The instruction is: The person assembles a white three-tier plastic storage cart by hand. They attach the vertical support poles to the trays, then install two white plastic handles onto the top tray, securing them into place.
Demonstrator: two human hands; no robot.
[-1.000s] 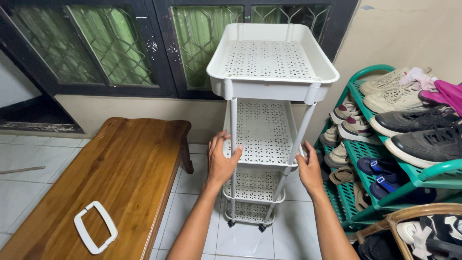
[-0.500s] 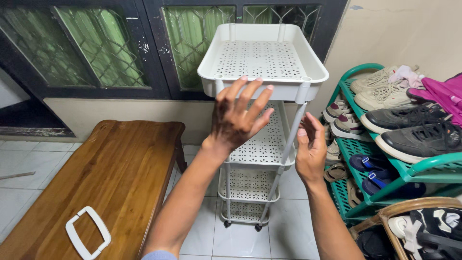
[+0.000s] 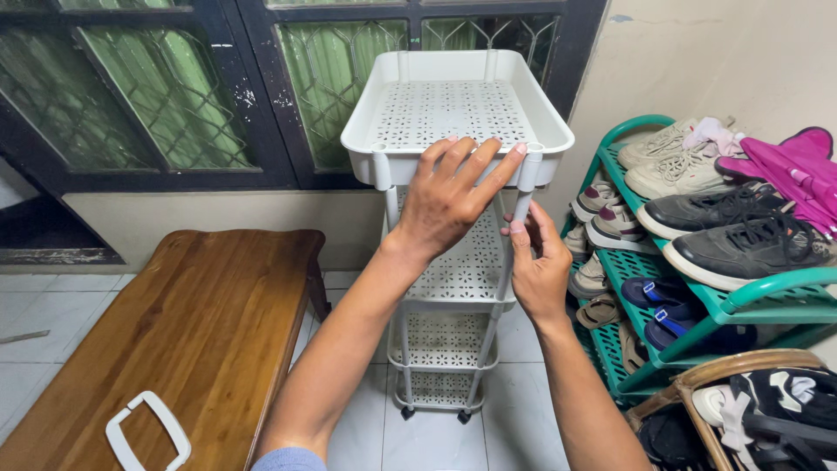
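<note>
A tall white plastic trolley with several perforated trays (image 3: 453,105) stands on small wheels on the tiled floor, in front of a dark-framed window. My left hand (image 3: 449,196) lies flat, fingers spread, against the front rim of the top tray. My right hand (image 3: 534,262) pinches the front right upright pole just under that tray. A loose white plastic handle (image 3: 146,432) lies on the wooden bench at the lower left.
A low wooden bench (image 3: 174,331) stands left of the trolley. A green shoe rack (image 3: 697,288) packed with shoes and sandals stands close on the right, with a pink cloth on its top. A wicker basket (image 3: 732,410) of shoes sits at the lower right.
My left hand moved from mid-air onto the top tray's front rim. My right hand closed on the front right pole. Both had let go of the second tray one second ago.
</note>
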